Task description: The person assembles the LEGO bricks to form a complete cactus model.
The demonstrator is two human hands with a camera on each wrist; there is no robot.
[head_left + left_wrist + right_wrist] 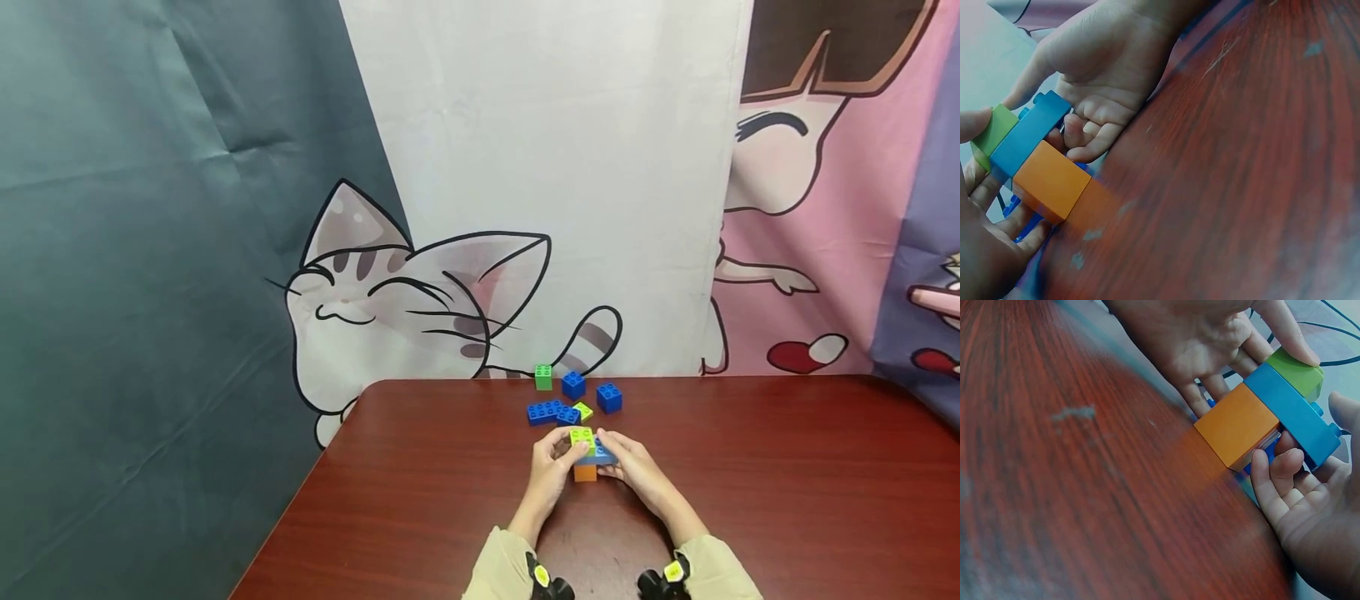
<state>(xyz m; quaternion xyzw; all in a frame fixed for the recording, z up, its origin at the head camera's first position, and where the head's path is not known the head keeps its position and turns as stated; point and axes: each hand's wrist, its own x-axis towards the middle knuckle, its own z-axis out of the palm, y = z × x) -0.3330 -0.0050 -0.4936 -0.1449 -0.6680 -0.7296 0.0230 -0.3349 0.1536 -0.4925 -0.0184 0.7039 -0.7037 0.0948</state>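
Observation:
A small stack of toy building bricks stands near the middle of the table between both hands. At its bottom is an orange brick [585, 474]; a longer light blue brick [1294, 419] sits across it and juts out to the right. On the blue brick's left end is a lime green brick [582, 437]. My left hand [550, 471] pinches the green brick, thumb on its near side and fingers behind. With its thumb by the studs and fingers curled underneath, my right hand [639, 471] holds the jutting end of the blue brick.
Beyond the hands lie a long dark blue brick [543, 412], a smaller blue brick [568, 416] and a lime piece [583, 410]. Farther back are two blue bricks [573, 384] and a green brick [543, 377], near the table's [420, 467] far edge. A printed cloth [585, 167] hangs behind.

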